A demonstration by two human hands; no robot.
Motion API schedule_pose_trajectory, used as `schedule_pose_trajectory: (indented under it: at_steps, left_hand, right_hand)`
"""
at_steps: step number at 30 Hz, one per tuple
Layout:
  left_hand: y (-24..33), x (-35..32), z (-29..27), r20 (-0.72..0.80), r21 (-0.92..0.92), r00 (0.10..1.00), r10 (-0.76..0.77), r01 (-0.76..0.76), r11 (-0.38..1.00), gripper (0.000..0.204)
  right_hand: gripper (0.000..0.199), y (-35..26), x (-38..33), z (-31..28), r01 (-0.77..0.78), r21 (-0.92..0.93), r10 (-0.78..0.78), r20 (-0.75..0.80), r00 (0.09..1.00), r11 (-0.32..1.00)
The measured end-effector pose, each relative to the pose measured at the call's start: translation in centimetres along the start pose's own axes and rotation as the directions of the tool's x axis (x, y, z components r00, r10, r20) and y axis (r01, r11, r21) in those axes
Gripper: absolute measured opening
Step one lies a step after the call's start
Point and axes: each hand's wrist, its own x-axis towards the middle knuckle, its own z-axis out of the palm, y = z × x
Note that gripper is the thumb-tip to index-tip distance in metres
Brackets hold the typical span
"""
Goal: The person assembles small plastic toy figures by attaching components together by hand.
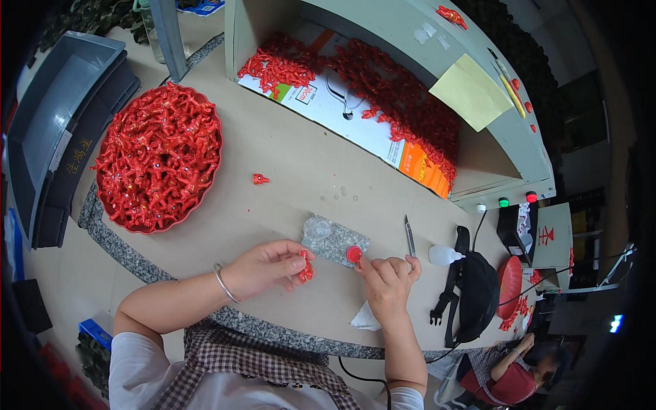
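Between the thumb and fingers of my left hand [275, 266] is a small red figurine [306, 267], held above the near part of the table. My right hand [388, 283] is closed, its fingers curled, with the index fingertip at the edge of a small red paint cup [353, 254]. Whatever those fingers pinch is too small to make out. The cup sits on a speckled stone slab [328, 243], beside a clear round dish [317, 228]. A slim metal tool [409, 236] reaches the far side of my right hand; I cannot tell whether it is gripped.
A red scalloped bowl [217, 160] heaped with red figurines stands left, beside grey bins [65, 137]. One loose figurine [260, 179] lies mid-table. More figurines fill a cabinet [478, 164] behind. A white squeeze bottle [445, 255] and black waist bag [478, 297] lie right; another person sits beyond.
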Motion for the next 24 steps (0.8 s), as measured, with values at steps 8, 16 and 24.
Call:
schedule_pose_trajectory:
  at_steps: [8, 16, 24]
  left_hand:
    - [0.1, -0.1, 0.1, -0.009, 0.023, 1.000, 0.022, -0.021, 1.000, 0.029]
    - [0.3, -0.2, 0.4, -0.014, 0.100, 0.998, 0.063, -0.062, 0.993, 0.029]
    - [-0.5, 0.0, 0.3, -0.038, 0.133, 0.982, 0.185, -0.179, 0.975, 0.029]
  right_hand:
    - [0.020, 0.1, 0.3, -0.5, 0.071, 0.021, -0.072, 0.065, 0.995, 0.997]
    - [0.021, 0.0, 0.5, -0.8, 0.100, -0.020, -0.098, 0.057, 0.994, 0.995]
    - [0.016, -1.4, -0.7, 0.2, -0.528, 0.842, 0.563, 0.385, 0.731, 0.110]
